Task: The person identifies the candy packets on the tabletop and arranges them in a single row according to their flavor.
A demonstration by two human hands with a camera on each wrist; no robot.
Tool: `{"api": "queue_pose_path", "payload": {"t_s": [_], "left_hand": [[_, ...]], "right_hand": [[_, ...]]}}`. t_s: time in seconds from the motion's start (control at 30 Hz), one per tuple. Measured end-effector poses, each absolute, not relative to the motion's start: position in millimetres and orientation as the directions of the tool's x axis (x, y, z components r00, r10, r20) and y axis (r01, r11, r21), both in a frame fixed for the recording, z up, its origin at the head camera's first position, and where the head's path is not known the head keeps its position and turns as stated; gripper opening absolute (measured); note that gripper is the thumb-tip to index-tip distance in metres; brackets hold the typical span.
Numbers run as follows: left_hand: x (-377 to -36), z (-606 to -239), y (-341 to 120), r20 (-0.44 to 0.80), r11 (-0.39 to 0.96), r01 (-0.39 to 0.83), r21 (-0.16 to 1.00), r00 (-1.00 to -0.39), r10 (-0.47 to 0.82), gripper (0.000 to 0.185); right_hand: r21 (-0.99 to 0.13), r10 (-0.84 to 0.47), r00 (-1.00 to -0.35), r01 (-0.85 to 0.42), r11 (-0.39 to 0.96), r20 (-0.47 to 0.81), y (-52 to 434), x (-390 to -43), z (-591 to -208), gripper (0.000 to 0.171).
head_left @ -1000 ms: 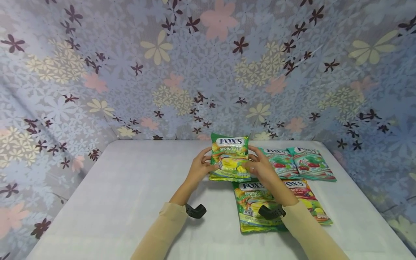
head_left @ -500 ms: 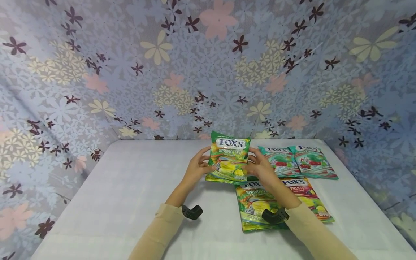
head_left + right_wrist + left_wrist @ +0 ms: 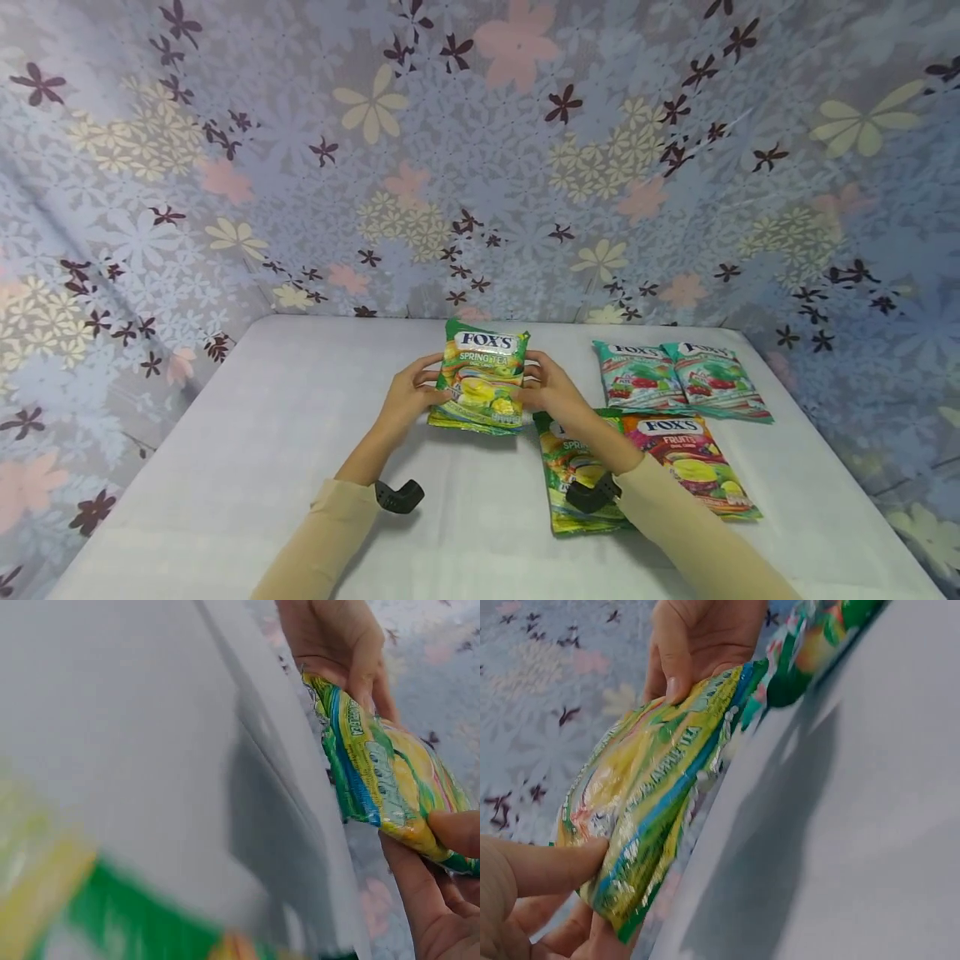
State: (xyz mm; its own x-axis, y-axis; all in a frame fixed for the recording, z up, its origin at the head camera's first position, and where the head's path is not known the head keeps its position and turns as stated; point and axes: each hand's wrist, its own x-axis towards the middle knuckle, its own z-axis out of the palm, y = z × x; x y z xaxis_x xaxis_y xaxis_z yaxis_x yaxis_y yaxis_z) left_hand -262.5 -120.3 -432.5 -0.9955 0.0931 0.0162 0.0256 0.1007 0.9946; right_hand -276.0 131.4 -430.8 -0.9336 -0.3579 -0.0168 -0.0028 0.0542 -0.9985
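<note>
Since the earlier frame I am seeing the Spring Tea candy bag [image 3: 482, 387] travelling leftward across the counter [image 3: 225, 467], away from the other packs, with both hands going along with it. I am watching it being held upright and tilted slightly back, above the counter's middle and a little toward the far edge, its printed face turned toward the head camera. The left hand [image 3: 408, 397] is gripping the bag's left edge, thumb on the front and fingers curled behind, so that grip is clamped on the bag; the left wrist view is showing the thumb [image 3: 551, 866] pressing on the foil. The right hand [image 3: 551, 390] is pinching the opposite edge in the same way, its grip likewise clamped on the bag. Beneath the right forearm a second Spring Tea bag [image 3: 577, 475] is lying flat on the counter, partly covered by the beige sleeve [image 3: 690, 542]. Just beside it on the right a Fruits bag [image 3: 690, 462] is lying flat, touching or overlapping it. Farther back, two mint-green bags [image 3: 678, 379] are lying side by side near the counter's far right corner. A flower-patterned cloth [image 3: 480, 150] is hanging behind and around the counter.
</note>
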Motion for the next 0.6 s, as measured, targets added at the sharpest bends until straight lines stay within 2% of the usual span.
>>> {"api": "queue_pose_path", "payload": {"t_s": [0.23,0.4,0.6], "left_hand": [[-266.9,-447.8,-154.0,-0.009,0.157,-0.015,0.987,-0.999,-0.041,0.059],[-270.3,-451.3,-172.7,-0.023,0.162,-0.04,0.986,-0.994,-0.106,0.055],[-271.6,-450.8,-192.3,-0.017,0.215,-0.057,0.975,-0.982,-0.187,0.053]], "right_hand": [[-0.989,-0.339,-0.939,0.015,0.147,-0.065,82.2,-291.8,-440.8,0.082],[-0.979,-0.371,-0.925,0.0,0.204,-0.077,56.0,-301.5,-448.4,0.091],[-0.971,-0.392,-0.918,-0.029,0.239,-0.069,26.5,-307.6,-450.7,0.094]]}}
